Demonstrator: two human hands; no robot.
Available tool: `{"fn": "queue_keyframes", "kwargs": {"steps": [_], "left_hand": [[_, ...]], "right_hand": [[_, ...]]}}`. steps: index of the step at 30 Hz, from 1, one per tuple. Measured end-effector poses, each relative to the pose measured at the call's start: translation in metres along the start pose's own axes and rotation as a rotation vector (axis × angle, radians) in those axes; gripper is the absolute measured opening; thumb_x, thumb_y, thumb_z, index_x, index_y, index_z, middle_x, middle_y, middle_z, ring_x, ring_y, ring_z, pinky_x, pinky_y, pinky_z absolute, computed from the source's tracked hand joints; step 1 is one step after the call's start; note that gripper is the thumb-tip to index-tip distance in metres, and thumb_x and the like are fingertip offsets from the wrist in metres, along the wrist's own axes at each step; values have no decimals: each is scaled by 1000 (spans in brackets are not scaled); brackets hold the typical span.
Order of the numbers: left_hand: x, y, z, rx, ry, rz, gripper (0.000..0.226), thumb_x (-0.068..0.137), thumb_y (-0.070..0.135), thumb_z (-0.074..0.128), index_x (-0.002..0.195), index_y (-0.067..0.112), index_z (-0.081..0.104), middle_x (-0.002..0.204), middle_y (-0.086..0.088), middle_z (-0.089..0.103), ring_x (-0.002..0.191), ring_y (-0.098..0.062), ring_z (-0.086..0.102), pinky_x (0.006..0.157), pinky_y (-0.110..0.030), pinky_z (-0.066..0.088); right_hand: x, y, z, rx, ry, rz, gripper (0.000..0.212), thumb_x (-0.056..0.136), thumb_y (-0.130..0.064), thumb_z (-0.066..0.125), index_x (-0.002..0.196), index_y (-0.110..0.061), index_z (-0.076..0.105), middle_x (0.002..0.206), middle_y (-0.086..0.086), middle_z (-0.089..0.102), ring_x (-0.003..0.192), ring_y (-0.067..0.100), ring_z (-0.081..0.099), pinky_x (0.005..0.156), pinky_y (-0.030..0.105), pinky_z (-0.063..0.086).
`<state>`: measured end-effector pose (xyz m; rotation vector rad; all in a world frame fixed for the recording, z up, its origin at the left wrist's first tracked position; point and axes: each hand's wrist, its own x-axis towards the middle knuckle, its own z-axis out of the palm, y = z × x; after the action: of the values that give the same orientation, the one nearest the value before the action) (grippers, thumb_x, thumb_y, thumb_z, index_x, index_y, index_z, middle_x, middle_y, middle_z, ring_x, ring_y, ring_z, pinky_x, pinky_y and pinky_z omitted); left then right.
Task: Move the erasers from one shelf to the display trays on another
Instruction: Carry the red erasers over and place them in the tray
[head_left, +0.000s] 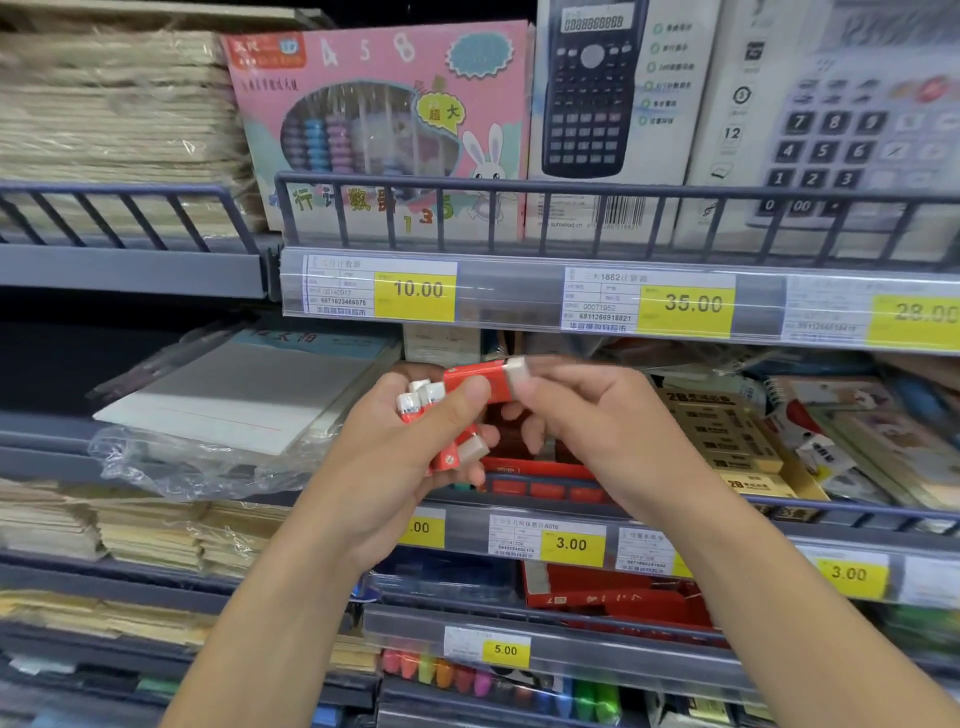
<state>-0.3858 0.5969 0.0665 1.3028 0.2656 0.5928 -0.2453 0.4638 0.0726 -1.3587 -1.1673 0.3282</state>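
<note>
Both forearms rise from six o'clock to meet at centre: the left hand clutches a loose bundle of erasers, while the right hand pinches one red-sleeved eraser at twelve o'clock of that bundle. Light, stiff and small, they probably slide in their glossy sleeves; gripping across the sleeve's sides looks safest. A red display tray sits just behind.

Price rail overhangs the red tray; the gap between seems narrow.
</note>
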Motion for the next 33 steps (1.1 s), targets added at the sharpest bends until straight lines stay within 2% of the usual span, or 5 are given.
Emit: {"fn": "queue_keyframes", "kwargs": {"steps": [8, 12, 17, 25, 33], "left_hand": [[11, -5, -5, 48, 78, 5, 43, 64, 16, 80, 102, 14, 61, 89, -12, 78, 78, -25, 75, 54, -31, 54], [17, -6, -9, 75, 76, 1, 31, 67, 4, 71, 95, 14, 65, 84, -13, 77, 65, -23, 66, 57, -29, 54], [19, -3, -10, 77, 73, -23, 37, 68, 3, 70, 105, 7, 63, 71, -16, 70, 54, -20, 60, 56, -27, 54], [18, -1, -10, 98, 66, -20, 43, 62, 5, 72, 105, 9, 64, 80, -15, 76, 56, -20, 63, 60, -25, 56], [17, 2, -7, 94, 52, -10, 40, 68, 8, 71, 107, 7, 65, 81, -14, 77, 59, -21, 68, 62, -25, 57]], "right_hand": [[18, 4, -30, 421, 310, 343, 13, 101, -8, 52, 100, 1, 61, 84, 22, 71, 78, 40, 72, 63, 40, 60], [18, 8, -51, 23, 234, 415, 18, 98, -20, 62, 106, -4, 65, 98, 22, 70, 71, 32, 71, 61, 38, 56], [21, 3, -62, -804, 3, 379, 6, 92, -39, 66, 94, -36, 62, 95, -19, 65, 88, 4, 63, 69, 17, 45], [22, 7, -56, -1099, -177, 343, 30, 90, -45, 68, 118, -35, 65, 89, -19, 48, 74, 0, 48, 58, 15, 33], [21, 15, -51, -1219, -215, 302, 31, 93, -42, 66, 121, -29, 71, 118, -2, 52, 105, 17, 49, 93, 30, 45]]}}
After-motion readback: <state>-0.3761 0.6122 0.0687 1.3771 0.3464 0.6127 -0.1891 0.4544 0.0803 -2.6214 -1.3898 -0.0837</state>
